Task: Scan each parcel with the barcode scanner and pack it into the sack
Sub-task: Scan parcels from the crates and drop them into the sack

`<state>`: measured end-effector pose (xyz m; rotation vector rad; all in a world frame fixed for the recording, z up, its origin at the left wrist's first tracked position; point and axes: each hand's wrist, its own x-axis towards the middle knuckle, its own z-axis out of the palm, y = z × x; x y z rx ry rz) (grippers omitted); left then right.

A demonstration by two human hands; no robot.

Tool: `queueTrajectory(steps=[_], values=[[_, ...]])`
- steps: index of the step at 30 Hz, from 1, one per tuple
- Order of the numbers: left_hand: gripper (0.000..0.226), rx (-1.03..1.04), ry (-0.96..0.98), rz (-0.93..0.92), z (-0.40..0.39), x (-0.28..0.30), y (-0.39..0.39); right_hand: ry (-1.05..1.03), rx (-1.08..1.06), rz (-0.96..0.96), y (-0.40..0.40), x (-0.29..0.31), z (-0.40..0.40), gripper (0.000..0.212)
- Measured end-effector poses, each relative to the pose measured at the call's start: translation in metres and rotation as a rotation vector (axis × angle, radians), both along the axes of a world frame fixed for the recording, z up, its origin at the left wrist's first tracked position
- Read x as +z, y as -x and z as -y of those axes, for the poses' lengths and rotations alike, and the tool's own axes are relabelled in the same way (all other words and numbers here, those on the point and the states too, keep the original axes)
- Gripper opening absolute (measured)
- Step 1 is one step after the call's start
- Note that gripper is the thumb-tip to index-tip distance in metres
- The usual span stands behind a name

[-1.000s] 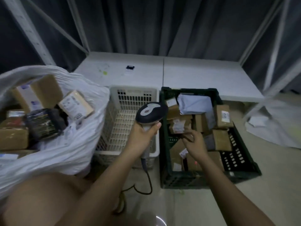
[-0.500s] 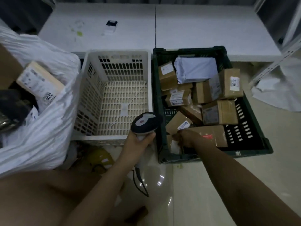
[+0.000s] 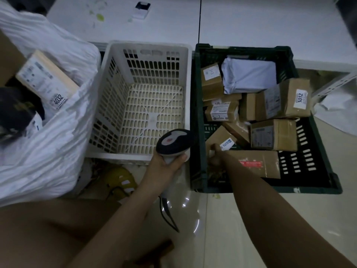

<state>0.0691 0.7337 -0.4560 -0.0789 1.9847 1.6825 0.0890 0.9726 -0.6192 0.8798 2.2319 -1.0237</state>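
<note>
Left hand [image 3: 164,167]: lower centre of the frame, fingers wrapped round the handle of the barcode scanner [image 3: 172,144], head of the scanner tilted up toward the crates, dark cable trailing down to the floor.
Right hand [image 3: 215,154]: just right of the scanner, reaching into the near left corner of the green crate [image 3: 197,117], fingers closed on the edge of a small cardboard parcel [image 3: 217,138] with a white label; the grip itself partly hidden by the wrist.
Green crate: centre right, holding many brown cardboard parcels, one marked 3012 [image 3: 289,99] at the right side, a flat one with a red sticker [image 3: 255,164] beside the right forearm, and a grey poly mailer [image 3: 249,74] at the back.
White basket [image 3: 108,105]: centre, side by side with the green crate, slatted walls and floor.
Sack [image 3: 48,142]: white, left side of the frame, open at the top, parcels inside, among them a box labelled 4032 [image 3: 46,80].
White table [image 3: 251,22]: across the top of the frame, a small dark-and-white device [image 3: 141,9] lying on it.
Yellow object [image 3: 119,180]: on the floor below the white basket, too blurred to identify.
</note>
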Motion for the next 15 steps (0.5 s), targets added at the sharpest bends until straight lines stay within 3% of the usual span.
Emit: queueTrajectory(steps=[2,5,10,15], values=[[0.052,0.0,-0.003,-0.001,0.001,0.0,-0.001,0.085,-0.062,0.031,0.007,0.017,0.0,0.06],[0.047,0.019,-0.016,0.001,0.001,0.004,-0.003,0.046,-0.065,-0.074,0.009,0.058,-0.009,0.078],[0.042,0.058,-0.085,-0.012,-0.004,0.018,-0.011,0.117,-0.373,-0.613,-0.023,0.143,-0.025,0.069],[0.035,0.096,-0.099,-0.086,-0.004,0.036,-0.022,0.045,-0.208,-0.883,-0.054,0.195,0.004,0.087]])
